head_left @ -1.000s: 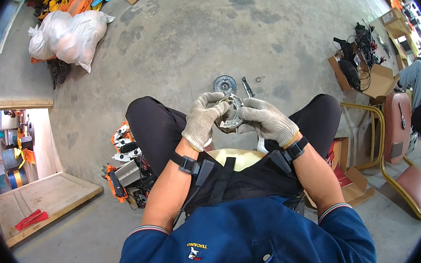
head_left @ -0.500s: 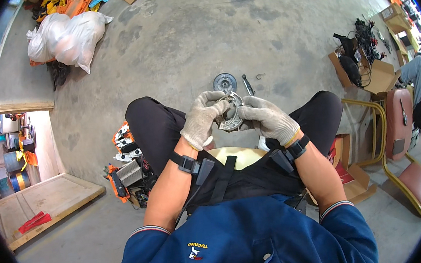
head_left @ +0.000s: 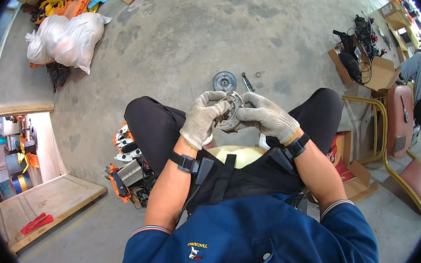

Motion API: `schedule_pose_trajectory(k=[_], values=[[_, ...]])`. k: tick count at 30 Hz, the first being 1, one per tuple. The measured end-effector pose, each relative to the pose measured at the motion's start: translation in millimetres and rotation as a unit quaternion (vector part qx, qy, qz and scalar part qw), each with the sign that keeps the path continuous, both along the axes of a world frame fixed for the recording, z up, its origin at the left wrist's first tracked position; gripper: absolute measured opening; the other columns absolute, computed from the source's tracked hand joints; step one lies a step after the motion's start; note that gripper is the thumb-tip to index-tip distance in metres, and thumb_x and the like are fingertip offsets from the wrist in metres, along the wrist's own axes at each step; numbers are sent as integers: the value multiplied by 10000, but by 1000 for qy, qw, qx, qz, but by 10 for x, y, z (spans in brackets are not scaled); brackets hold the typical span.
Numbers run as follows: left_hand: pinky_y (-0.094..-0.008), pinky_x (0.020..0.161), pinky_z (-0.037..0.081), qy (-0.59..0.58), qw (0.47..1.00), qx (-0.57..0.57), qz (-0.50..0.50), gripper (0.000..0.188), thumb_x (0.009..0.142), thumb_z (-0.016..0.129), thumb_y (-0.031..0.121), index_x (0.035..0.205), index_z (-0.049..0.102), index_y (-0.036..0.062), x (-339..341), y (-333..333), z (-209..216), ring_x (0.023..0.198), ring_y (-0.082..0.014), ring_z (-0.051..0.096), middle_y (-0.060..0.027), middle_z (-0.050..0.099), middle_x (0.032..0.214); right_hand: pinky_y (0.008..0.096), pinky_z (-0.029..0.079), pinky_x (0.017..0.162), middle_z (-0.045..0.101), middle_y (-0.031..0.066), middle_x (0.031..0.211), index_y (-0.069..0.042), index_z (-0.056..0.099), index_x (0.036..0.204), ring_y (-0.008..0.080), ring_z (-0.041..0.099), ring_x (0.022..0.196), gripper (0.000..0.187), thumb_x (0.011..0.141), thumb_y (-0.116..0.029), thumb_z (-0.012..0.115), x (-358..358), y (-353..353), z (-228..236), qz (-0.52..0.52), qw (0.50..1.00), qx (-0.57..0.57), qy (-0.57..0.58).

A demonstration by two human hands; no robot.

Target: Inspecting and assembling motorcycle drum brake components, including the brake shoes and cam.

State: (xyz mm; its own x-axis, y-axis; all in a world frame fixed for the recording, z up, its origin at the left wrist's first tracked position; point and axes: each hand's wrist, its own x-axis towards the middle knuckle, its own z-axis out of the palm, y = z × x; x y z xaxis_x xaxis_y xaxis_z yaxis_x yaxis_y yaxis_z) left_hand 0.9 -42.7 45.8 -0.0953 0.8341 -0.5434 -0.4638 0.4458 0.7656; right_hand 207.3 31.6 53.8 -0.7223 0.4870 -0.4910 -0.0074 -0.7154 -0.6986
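Observation:
Between my knees, both gloved hands hold a pair of brake shoes [head_left: 231, 121], curved grey metal pieces set together in a ring. My left hand [head_left: 203, 115] grips the left side with thumb and fingers. Fingers of my right hand [head_left: 265, 114] are closed on the right side; their tips partly cover the metal. Past my hands, a round metal brake plate [head_left: 224, 82] lies on the concrete floor. Just right of it are a dark metal lever [head_left: 248, 82] and a small spring [head_left: 259, 74].
Orange and white power tools [head_left: 124, 183] stand beside my left knee. At right are an open cardboard box [head_left: 359, 180], a gold-framed chair [head_left: 401, 123] and a box of cables [head_left: 363, 61]. White bags [head_left: 69, 43] lie far left, and a wooden panel [head_left: 69, 193] near left. Another person [head_left: 414, 70] sits far right.
The brake shoes have turned slightly between my fingers, and my right fingertips have shifted a little on the metal. Both hands stay in nearly the same place.

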Motion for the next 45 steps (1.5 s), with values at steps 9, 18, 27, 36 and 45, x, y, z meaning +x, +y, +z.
schedule_pose_trajectory(k=[9, 18, 27, 36, 45], values=[[-284, 874, 586, -19, 1000, 22, -8, 285, 989, 707, 56, 1254, 618, -2, -20, -22, -31, 957, -134, 692, -67, 711, 1083, 368, 643, 886, 678, 195, 1109, 120, 514, 1299, 233, 738, 975, 493, 944, -130, 748, 38, 64, -53, 16, 999, 35, -19], [-310, 897, 608, -25, 999, 16, -20, 306, 980, 721, 46, 1264, 613, 4, -20, -14, 13, 1001, -163, 695, -86, 696, 1121, 346, 649, 841, 688, 199, 1104, 110, 516, 1316, 229, 746, 949, 489, 952, -122, 745, 27, 41, -10, 19, 999, 35, 10], [-315, 897, 611, -33, 999, 35, -17, 305, 986, 726, 61, 1260, 606, 4, -36, -17, -49, 1008, -165, 698, -97, 702, 1141, 352, 642, 838, 697, 173, 1106, 92, 534, 1308, 216, 739, 944, 486, 930, -102, 769, 28, 73, 108, 21, 999, 39, -4], [-375, 879, 640, -58, 997, 43, -39, 334, 986, 731, 82, 1279, 592, 5, -40, -11, 17, 1045, -211, 704, -122, 687, 1172, 345, 617, 844, 702, 139, 1109, 54, 565, 1295, 199, 718, 965, 480, 914, -117, 801, 51, 64, 53, 19, 998, 57, 1], [-404, 855, 663, -85, 994, 55, -27, 352, 972, 724, 70, 1287, 582, 5, -37, -29, -8, 1012, -235, 723, -138, 679, 1173, 363, 624, 860, 695, 141, 1122, 56, 569, 1281, 212, 724, 981, 476, 917, -140, 805, 39, 67, 72, 11, 999, 28, 21]])
